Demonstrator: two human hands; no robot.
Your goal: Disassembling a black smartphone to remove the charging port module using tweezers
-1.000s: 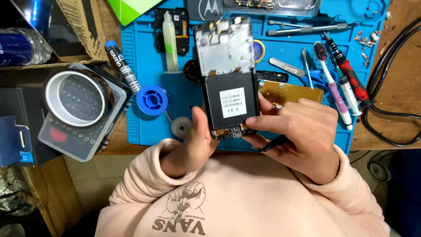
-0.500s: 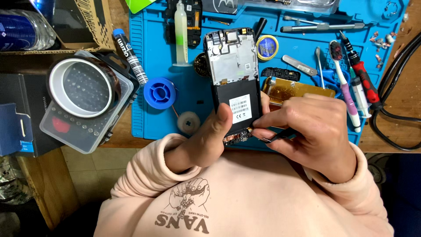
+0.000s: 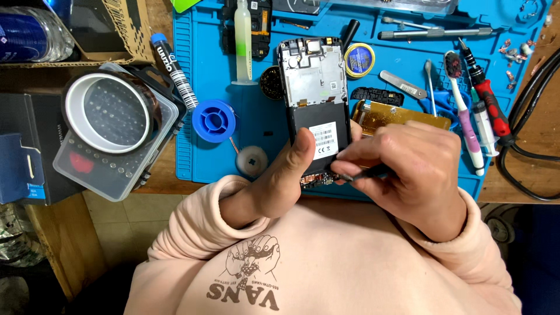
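Two hands meet over an opened phone (image 3: 315,111), held above the near edge of the blue mat (image 3: 256,125). The left hand (image 3: 274,181) is clamped on the phone's lower end, thumb pressed on the dark battery (image 3: 321,137). The right hand (image 3: 408,169) pinches a thin dark tool (image 3: 364,174), its tip at the exposed bottom board. A slip there could gouge the board or pierce the battery. Farther off lie a blue solder spool (image 3: 214,121), a red screwdriver (image 3: 487,102) and a white glue tube (image 3: 243,41).

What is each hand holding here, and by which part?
The left hand holds the opened phone by its lower end, thumb across the battery. The right hand pinches a thin dark tool near its tip, against the phone's bottom edge.
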